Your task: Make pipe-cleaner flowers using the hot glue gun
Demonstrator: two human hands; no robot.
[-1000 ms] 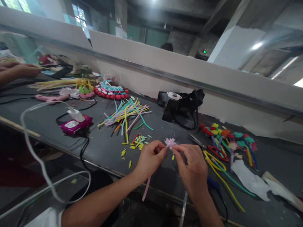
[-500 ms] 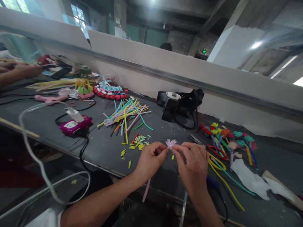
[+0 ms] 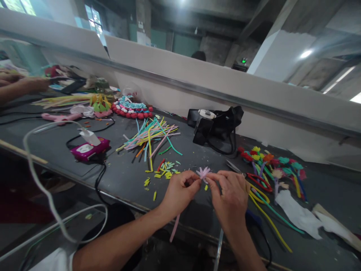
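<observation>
Between my two hands is a small pink flower [image 3: 203,172] with narrow petals fanned upward. My left hand [image 3: 182,189] pinches its base from the left, and a pink stem [image 3: 175,228] hangs down below that hand. The fingertips of my right hand [image 3: 229,192] close on the flower from the other side. Small cut yellow and pale green pieces [image 3: 166,172] lie on the table left of the flower. Just beyond my right hand rest red-handled scissors [image 3: 258,181], partly hidden by it.
A pile of coloured strips [image 3: 152,137] lies ahead. Finished flowers [image 3: 278,162] and a white cloth [image 3: 297,212] are on the right. A black strapped device [image 3: 216,122] stands by the partition. At left are a purple power socket [image 3: 90,149], a pink glue gun [image 3: 62,117] and a co-worker's hand [image 3: 34,84].
The flower's petals have turned slightly and look more spread. My hands have barely shifted and keep their pinch.
</observation>
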